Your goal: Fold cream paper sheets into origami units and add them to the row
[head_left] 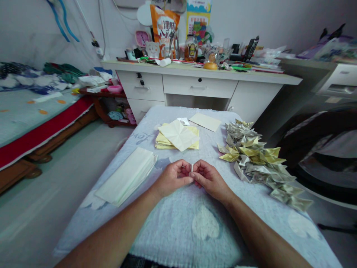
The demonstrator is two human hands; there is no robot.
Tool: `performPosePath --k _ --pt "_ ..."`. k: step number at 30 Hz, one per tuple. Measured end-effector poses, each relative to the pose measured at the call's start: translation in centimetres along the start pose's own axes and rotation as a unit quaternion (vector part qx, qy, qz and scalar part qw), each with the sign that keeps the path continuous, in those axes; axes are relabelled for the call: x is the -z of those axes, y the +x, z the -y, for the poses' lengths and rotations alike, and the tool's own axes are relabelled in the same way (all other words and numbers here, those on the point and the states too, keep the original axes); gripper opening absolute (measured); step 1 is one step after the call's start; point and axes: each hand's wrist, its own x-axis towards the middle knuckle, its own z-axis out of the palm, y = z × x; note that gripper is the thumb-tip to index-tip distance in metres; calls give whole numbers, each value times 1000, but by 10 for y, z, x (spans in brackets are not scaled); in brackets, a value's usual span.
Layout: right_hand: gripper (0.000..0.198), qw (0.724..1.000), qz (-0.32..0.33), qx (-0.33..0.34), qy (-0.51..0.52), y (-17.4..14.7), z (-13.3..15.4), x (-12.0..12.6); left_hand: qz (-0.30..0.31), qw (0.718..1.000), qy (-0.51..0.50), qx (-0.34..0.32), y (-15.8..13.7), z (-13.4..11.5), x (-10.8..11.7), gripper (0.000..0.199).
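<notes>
My left hand point(176, 175) and my right hand point(205, 175) meet over the middle of the cloth-covered table. Between their fingertips they pinch a small, narrow piece of folded paper point(192, 168), standing upright; most of it is hidden by the fingers. Beyond the hands lies a stack of yellow paper squares point(164, 141), topped by a pale creased square point(178, 134). To the left of my left hand rests a pile of long white paper sheets point(126, 176). On the right, folded paper pieces point(255, 156) with pointed tips, grey and yellow, form a long heap.
A flat cream sheet point(205, 122) lies at the table's far side. Behind stands a white desk point(200, 83) crowded with a jar point(191, 48), an orange snack bag point(164, 29) and clutter. A bed point(41, 119) is at left, a washing machine point(331, 149) at right.
</notes>
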Motion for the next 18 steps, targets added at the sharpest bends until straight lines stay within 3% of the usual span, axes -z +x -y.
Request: performPosePath --k 13,18 --pt "25 1000 10 15 -8 0 -3 3 8 999 -39 -2 1 3 2 28" --pt "13 993 -42 68 -92 0 -3 2 -38 999 21 -5 2 3 -1 25"
